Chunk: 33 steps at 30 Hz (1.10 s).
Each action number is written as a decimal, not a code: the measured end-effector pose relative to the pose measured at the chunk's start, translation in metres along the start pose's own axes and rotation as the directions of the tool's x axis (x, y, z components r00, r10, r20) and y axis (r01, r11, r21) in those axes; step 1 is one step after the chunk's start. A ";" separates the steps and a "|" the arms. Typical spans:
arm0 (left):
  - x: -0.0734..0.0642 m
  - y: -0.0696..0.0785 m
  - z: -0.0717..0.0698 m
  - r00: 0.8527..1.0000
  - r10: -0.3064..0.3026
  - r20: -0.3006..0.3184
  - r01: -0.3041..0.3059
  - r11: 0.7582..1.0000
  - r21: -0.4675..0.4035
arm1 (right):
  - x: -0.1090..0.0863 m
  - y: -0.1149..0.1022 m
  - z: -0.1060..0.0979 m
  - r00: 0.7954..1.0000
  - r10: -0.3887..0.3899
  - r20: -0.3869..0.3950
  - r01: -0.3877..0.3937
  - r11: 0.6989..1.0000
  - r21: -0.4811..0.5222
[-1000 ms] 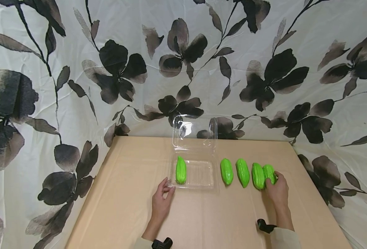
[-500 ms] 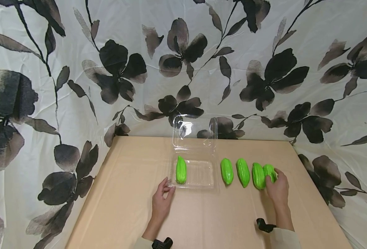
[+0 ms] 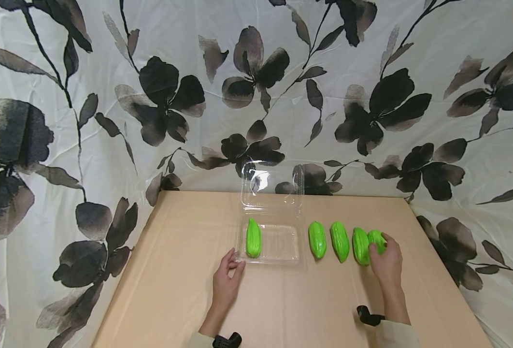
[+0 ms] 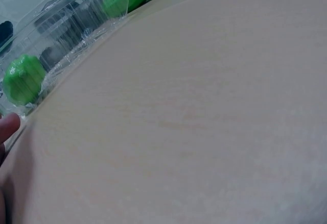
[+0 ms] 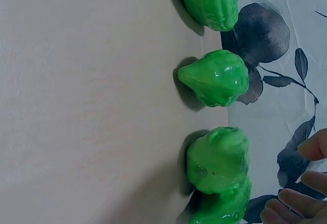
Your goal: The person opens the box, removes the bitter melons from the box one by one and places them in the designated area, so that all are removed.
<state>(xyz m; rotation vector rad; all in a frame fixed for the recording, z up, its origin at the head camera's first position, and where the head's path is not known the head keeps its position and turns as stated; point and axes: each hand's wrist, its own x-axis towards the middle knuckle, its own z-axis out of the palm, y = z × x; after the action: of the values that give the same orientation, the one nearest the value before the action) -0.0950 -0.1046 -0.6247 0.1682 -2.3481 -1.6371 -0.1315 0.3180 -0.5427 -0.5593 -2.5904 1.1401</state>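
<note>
A hinged clear plastic container (image 3: 281, 243) lies with its lid (image 3: 273, 188) raised at the back. One glossy green, lumpy vegetable (image 3: 253, 239), shaped like a short bitter melon, lies along its left side. My left hand (image 3: 226, 285) pinches the container's front left corner between thumb and fingers; a fingertip (image 4: 9, 127) shows beside that corner in the left wrist view. My right hand (image 3: 387, 261) is over the rightmost green vegetable (image 5: 222, 203), partly covering it in the head view. In the right wrist view its fingers (image 5: 301, 203) are parted, with nothing between them.
To the right of the container stand several more green vegetables in a row, among them one nearest it (image 3: 317, 240) and its neighbour (image 3: 340, 241). Another (image 3: 361, 246) touches the rightmost one. The tan table (image 3: 291, 309) ends at a floral cloth (image 3: 308, 111) behind.
My right hand has shifted slightly left over the rightmost green vegetable. The left hand and the container have stayed in place.
</note>
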 end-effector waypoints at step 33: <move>0.000 0.001 0.000 1.000 -0.004 0.001 0.004 1.000 -0.021 | -0.008 -0.011 0.010 0.999 -0.038 0.009 0.038 0.999 0.017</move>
<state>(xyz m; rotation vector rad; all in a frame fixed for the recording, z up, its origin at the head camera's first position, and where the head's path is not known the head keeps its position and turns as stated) -0.0950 -0.1040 -0.6241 0.1678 -2.3312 -1.6635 -0.1307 0.3004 -0.5418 -0.5000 -2.5850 1.1540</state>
